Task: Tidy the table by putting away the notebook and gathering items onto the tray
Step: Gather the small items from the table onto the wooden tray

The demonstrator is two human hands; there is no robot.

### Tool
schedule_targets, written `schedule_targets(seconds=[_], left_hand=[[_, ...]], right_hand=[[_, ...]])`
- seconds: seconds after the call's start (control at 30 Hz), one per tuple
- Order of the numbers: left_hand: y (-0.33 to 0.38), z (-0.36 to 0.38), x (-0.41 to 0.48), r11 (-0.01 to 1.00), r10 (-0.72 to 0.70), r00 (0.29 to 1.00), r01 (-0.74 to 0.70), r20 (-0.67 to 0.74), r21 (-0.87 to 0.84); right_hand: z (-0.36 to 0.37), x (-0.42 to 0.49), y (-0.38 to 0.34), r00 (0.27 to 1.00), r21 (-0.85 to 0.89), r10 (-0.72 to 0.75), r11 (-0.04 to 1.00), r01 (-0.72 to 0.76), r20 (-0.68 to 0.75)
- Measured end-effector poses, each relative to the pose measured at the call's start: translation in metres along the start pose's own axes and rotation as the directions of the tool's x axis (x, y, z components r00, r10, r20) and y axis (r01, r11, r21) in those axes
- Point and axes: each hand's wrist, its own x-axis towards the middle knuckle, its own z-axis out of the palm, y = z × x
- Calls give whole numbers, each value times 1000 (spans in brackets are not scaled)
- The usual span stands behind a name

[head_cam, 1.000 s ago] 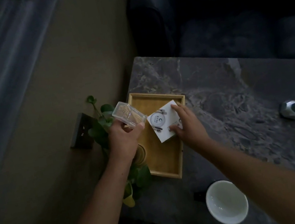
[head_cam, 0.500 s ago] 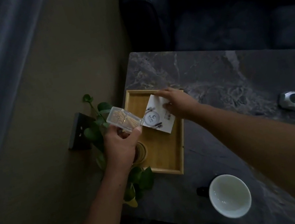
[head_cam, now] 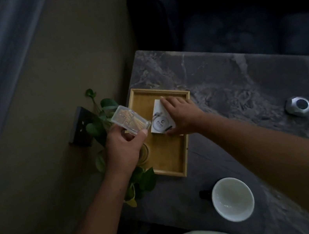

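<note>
The wooden tray [head_cam: 164, 156] sat at the left end of the worktop [head_cam: 228, 93]. A white box [head_cam: 160, 123] lay inside it at the far end. The right hand [head_cam: 180, 118] rested flat on top with fingers stretched out, likely to push the box snug into place. The left hand [head_cam: 125, 153] gripped a clear box of toothpicks [head_cam: 129, 122], tilted just over the tray's left rim, probably ready to go in next. A white cup [head_cam: 233, 199] and a silver thing [head_cam: 298, 106] sat outside the tray.

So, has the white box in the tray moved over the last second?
Yes. Under the right hand, the white box has turned and slid left, away from the right rim of the tray toward its middle.
</note>
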Motion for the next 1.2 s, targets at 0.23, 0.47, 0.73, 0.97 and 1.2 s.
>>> schedule_targets(seconds=[0.23, 0.47, 0.73, 0.97, 1.2], left_hand=[[7, 2, -5, 1000, 22, 1000, -22, 2, 19], [14, 1, -9, 999, 34, 999, -34, 14, 18], [18, 2, -19, 997, 72, 996, -74, 45, 33], [20, 4, -22, 997, 76, 996, -77, 54, 10], [18, 4, -26, 996, 81, 995, -82, 56, 16]], right_hand=[[-6, -13, 3, 999, -18, -4, 1000, 4, 34], [-1, -17, -1, 999, -11, 14, 1000, -14, 33], [26, -46, -16, 1000, 21, -11, 1000, 11, 18], [40, -71, -35, 999, 34, -36, 999, 35, 34], [46, -84, -51, 999, 36, -24, 999, 23, 42]])
